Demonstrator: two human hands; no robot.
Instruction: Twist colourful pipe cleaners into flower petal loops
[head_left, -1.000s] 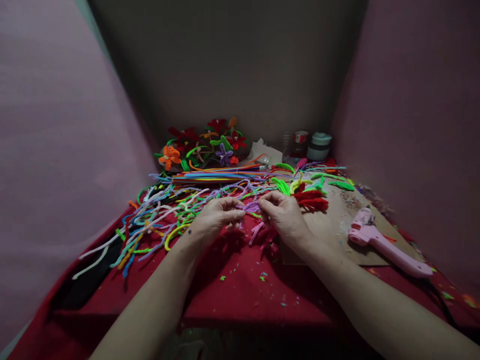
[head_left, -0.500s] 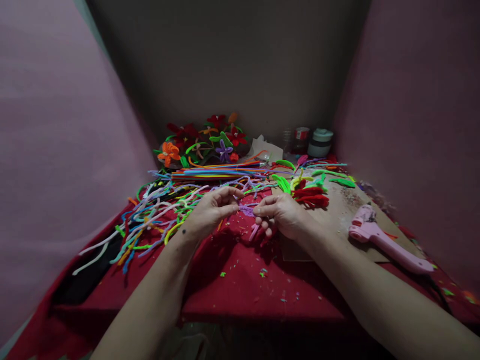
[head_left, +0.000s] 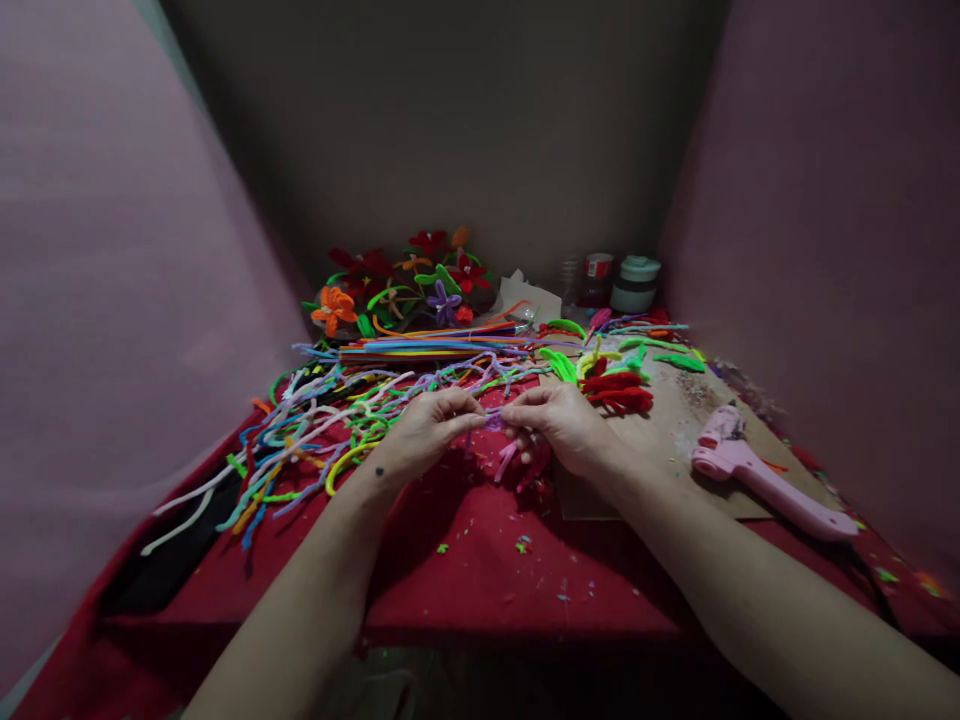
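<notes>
My left hand (head_left: 426, 430) and my right hand (head_left: 559, 425) meet over the middle of a red cloth (head_left: 480, 580). Both pinch a small purple pipe cleaner piece (head_left: 493, 421) between thumb and fingertips, one hand at each end. Pink and red pipe cleaner bits (head_left: 517, 462) lie just under my right hand. A loose tangle of pipe cleaners in many colours (head_left: 330, 420) spreads to the left of my left hand.
Finished pipe cleaner flowers (head_left: 405, 285) stand at the back. A bundle of straight pipe cleaners (head_left: 427, 348) lies before them. Green and red shaped pieces (head_left: 615, 385) rest on cardboard (head_left: 675, 440). A pink glue gun (head_left: 757, 478) lies right. Jars (head_left: 634, 283) stand at the back right.
My hands drew apart half a second ago and have come together again on the purple piece. The view has shifted slightly.
</notes>
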